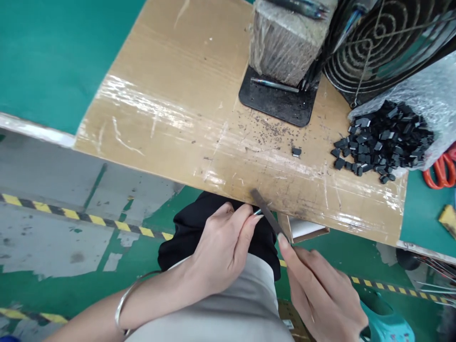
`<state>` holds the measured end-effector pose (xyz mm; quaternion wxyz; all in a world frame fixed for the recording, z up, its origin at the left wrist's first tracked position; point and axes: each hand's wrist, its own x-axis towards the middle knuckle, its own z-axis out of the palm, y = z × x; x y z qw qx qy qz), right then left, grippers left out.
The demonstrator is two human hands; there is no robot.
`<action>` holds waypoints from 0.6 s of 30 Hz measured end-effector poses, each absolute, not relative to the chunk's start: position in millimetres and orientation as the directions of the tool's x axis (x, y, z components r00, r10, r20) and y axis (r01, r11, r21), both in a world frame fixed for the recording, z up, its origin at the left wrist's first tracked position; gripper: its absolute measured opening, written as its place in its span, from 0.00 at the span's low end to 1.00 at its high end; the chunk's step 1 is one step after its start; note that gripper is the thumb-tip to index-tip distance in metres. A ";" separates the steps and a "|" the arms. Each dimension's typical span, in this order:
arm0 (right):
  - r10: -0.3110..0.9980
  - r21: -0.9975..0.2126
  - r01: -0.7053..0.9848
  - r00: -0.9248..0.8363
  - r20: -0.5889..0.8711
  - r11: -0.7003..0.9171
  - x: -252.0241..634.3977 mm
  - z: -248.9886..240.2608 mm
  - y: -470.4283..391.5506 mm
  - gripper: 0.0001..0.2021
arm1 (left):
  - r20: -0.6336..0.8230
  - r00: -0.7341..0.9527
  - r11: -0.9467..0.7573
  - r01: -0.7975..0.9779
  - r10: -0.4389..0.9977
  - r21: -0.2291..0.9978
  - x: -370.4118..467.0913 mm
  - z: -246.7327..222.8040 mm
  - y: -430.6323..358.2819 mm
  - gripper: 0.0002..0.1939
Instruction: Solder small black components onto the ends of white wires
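My left hand (228,242) is closed around a thin metal rod (258,212), whose tip sticks out between thumb and fingers, just off the table's front edge. My right hand (320,289) pinches the lower end of a flat dark file (269,216). The file slants up and left, its middle beside the rod's tip and its far end by the cardboard edge. Whether file and rod touch, I cannot tell. One small black connector (296,152) lies on the taped cardboard (171,128), with dark crumbs scattered behind it.
Several black connectors (388,137) spill from a plastic bag (434,90) at the right, near red scissors (441,171). A wrapped block (287,47) stands on a black plate (278,104), with a metal rod lying on it. A fan (381,42) is at the back right.
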<state>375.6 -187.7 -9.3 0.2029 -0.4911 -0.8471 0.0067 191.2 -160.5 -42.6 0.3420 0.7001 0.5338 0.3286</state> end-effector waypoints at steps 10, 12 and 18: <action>0.829 -0.197 0.832 -0.433 0.353 0.519 374.8 -10.7 -183.9 0.15 | 0.071 0.200 -0.165 0.508 0.977 0.845 191.1 -39.1 -160.0 0.16; 0.832 -0.197 0.836 -0.427 0.353 0.512 375.3 -10.2 -185.0 0.15 | 0.099 0.202 -0.191 0.509 0.974 0.839 191.1 -40.1 -159.5 0.16; 0.826 -0.223 0.819 -0.436 0.357 0.528 369.8 -13.6 -172.7 0.17 | 0.140 0.186 -0.220 0.530 0.972 0.819 191.2 -41.8 -159.9 0.16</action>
